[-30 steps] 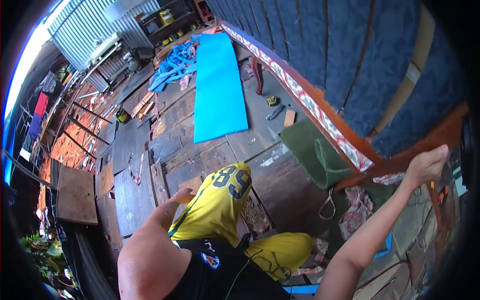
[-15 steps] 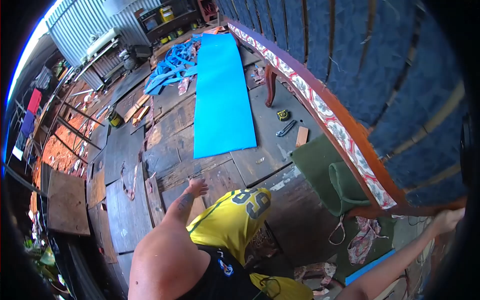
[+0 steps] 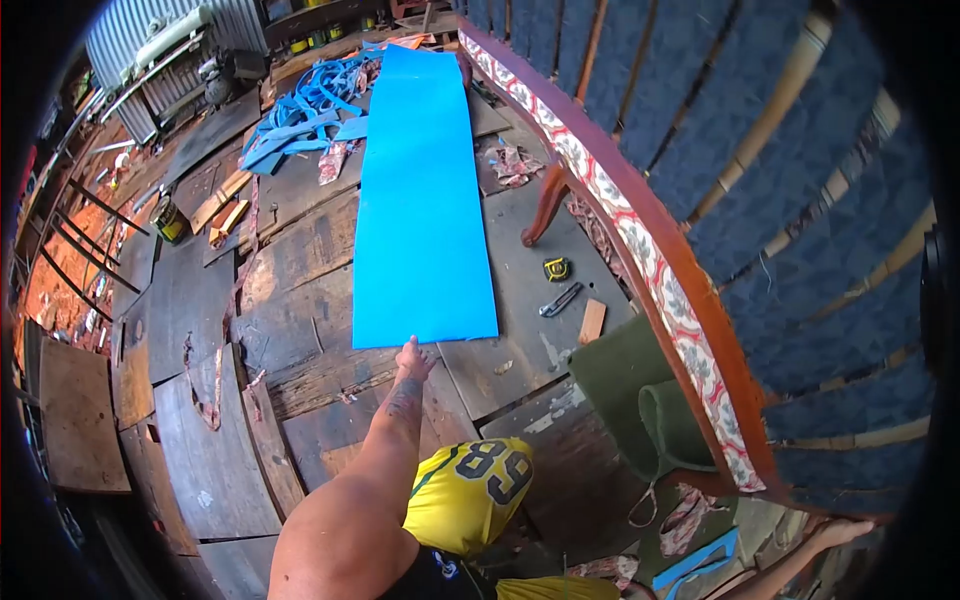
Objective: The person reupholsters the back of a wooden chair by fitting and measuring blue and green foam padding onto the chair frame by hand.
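My left hand [image 3: 414, 358] reaches forward with its fingers stretched out, right at the near edge of a long bright blue foam sheet [image 3: 424, 200] lying on the wooden floor. Off to the lower right, my right hand [image 3: 845, 532] grips the wooden edge of a large piece of furniture that looks like a sofa tipped on its side. This sofa [image 3: 640, 235] has a floral fabric band, dark blue covering between slats, and a curved wooden leg [image 3: 545, 205]. A folded green foam piece [image 3: 625, 385] lies against its lower edge.
A tape measure [image 3: 556, 269], a utility knife [image 3: 561, 299] and a small wood block [image 3: 592, 321] lie right of the sheet. Blue foam strips [image 3: 310, 110] are heaped at the back left. A can [image 3: 170, 219] stands near the platform's left side. Floor boards [image 3: 215, 450] overlap unevenly.
My left hand has stretched forward to the blue sheet's near edge. My right hand still holds the sofa's edge. The view has shifted, and the sheet appears closer.
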Available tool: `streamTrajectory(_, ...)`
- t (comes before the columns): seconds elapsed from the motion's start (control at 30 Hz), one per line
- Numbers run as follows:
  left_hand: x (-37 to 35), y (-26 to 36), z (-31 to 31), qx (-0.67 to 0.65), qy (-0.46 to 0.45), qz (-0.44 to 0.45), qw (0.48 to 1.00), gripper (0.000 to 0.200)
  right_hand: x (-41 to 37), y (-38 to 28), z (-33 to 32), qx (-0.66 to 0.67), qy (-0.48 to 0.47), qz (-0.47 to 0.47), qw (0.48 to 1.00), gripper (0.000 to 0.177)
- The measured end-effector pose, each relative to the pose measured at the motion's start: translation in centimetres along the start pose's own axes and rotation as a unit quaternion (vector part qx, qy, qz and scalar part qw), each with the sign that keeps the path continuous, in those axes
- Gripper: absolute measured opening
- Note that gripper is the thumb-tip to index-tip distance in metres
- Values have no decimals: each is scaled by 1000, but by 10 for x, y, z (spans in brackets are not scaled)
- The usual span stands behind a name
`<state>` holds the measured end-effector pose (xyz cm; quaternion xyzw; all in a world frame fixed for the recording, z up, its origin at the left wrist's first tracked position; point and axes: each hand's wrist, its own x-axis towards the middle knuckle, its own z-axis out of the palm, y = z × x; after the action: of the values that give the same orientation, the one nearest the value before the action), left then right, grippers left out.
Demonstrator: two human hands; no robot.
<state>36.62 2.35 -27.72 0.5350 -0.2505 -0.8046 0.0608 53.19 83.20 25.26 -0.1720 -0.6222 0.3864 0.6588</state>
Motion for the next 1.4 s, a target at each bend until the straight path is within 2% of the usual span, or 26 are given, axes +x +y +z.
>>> streamTrajectory(0.07,7,0,4,-13,6,-11,1000,28,-1,0,3,-23,9,4,1000,65)
streamTrajectory(0.13,11,1,7,-30,60,-32,997,43,-5,-3,7,-41,16,6,999,65)
streamTrajectory(0.27,14,4,7,-57,-25,-29,998,58,-5,-4,8,-61,31,10,998,65)
streamTrajectory(0.43,22,9,9,-33,-18,-13,999,56,-7,-7,11,-82,40,15,996,65)
streamTrajectory(0.5,23,8,10,-9,43,-32,999,52,-8,-8,11,-88,44,16,995,65)
streamTrajectory(0.6,31,3,7,-33,-5,-19,999,50,-9,-10,11,-101,45,16,994,66)
streamTrajectory(0.73,35,2,16,-40,10,-21,999,47,-10,-14,12,-114,47,17,992,66)
streamTrajectory(0.8,15,11,27,-34,87,-28,995,46,-12,-17,14,-118,48,15,992,66)
streamTrajectory(0.83,26,10,25,-34,86,-30,995,46,-13,-18,14,-119,47,15,992,66)
streamTrajectory(0.9,34,18,22,-33,-15,-30,999,42,-15,-22,13,-122,49,16,991,66)
streamTrajectory(0.93,31,21,23,-31,-16,-29,999,42,-16,-24,15,-126,46,17,991,66)
streamTrajectory(0.97,30,26,24,-61,-57,-13,996,40,-18,-26,17,-128,51,14,990,67)
streamTrajectory(1.0,21,35,28,-92,-99,5,991,39,-21,-29,20,-130,55,10,990,67)
streamTrajectory(1.13,-18,64,49,-158,-105,65,980,34,-10,-11,10,-134,46,-5,990,69)
streamTrajectory(1.2,-50,83,54,-200,-164,146,955,29,-3,-1,4,-110,43,13,993,70)
streamTrajectory(1.27,-94,105,62,-214,-172,175,946,30,0,6,1,-86,40,31,995,70)
streamTrajectory(1.33,-141,123,70,-311,-188,245,899,33,2,10,0,-77,42,26,996,71)
streamTrajectory(1.4,-222,130,74,-310,-199,254,894,36,-8,-2,6,-63,45,30,997,70)
